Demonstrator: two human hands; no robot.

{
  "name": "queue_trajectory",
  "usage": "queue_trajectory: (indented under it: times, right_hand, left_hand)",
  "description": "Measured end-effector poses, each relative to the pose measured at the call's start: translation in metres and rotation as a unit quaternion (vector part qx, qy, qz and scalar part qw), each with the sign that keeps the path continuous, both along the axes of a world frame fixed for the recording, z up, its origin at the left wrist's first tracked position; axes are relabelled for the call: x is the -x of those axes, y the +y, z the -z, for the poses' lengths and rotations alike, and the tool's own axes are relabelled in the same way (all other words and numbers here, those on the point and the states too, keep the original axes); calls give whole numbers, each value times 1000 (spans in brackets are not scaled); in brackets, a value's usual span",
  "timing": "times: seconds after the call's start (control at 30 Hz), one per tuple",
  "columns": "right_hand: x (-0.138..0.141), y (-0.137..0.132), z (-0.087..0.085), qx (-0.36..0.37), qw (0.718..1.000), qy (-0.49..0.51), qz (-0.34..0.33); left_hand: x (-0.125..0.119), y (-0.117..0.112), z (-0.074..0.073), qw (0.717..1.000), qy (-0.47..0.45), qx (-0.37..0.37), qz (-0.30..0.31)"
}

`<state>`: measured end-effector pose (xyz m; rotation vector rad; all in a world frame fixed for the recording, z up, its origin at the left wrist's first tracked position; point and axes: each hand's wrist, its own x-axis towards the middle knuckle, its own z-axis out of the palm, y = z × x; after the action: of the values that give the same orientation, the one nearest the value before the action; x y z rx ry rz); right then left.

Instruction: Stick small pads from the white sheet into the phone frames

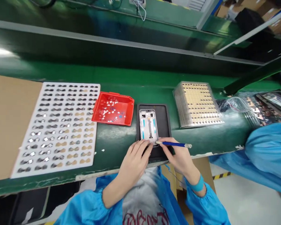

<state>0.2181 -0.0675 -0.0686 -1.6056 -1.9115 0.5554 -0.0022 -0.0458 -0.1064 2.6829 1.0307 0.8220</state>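
From the left: white foam-like sheet [50, 161] with rows of dark and tan bow-shaped pieces [72, 136]; shallow red plastic bin [130, 111]; pale phone frame [146, 128] on black tray [162, 122]; left hand [136, 157] at its lower edge, fingers bent, grip unclear; right hand [178, 157] closed on slim blue tool [174, 143]; ridged stack of clear trays [178, 106]. Bare gap between black tray and stack. Glossy, scuffed green bench [121, 147] beneath; co-worker's blue sleeve [269, 147] far right.

metallic frame [146, 125], matt tray [162, 123], glossy plastic bin [129, 112]
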Motion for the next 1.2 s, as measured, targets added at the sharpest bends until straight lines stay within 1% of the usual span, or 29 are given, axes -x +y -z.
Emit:
queue_trajectory:
  times: [0.13,0.3,0.4,0.5,0.6,0.7,0.77,0.83,0.9,0.93,1.0,1.03,1.1,1.2]
  right_hand:
    - [0,0,-2,12,999,-40,-9]
    - [-1,5,-8,1,997,-58,-48]
    - [-2,7,-10,12,996,-73,-58]
    - [-2,7,-11,16,992,-104,-66]
    - [1,6,-13,6,988,-135,-73]
    - [2,7,-17,15,988,-134,-76]
    - [2,8,-17,32,991,-108,-72]
    - [1,9,-15,39,996,-54,-51]
    - [2,9,-11,38,999,34,12]
    - [4,9,-8,39,994,86,55]
    - [8,7,-2,40,974,180,134]
    - [10,5,1,38,963,212,162]
    - [16,2,6,28,952,243,186]
    - [23,-1,11,8,949,253,189]
  left_hand:
    - [-4,1,1,1000,31,-1,-2]
    - [-2,0,2,999,53,-2,6]
    - [-2,1,2,998,68,0,11]
    - [-4,2,0,997,77,-12,8]
    - [-6,2,-1,995,95,-24,4]
    - [-8,2,1,993,114,-22,14]
    - [-8,3,1,992,123,-7,24]
    - [-7,6,0,992,124,12,31]
    - [-6,10,-2,992,115,30,37]
    - [-4,13,-4,993,106,38,40]
    - [-2,17,-6,994,81,52,48]
    - [0,19,-6,995,66,59,52]
    - [3,22,-5,995,42,66,60]
    - [6,23,-5,995,52,51,67]
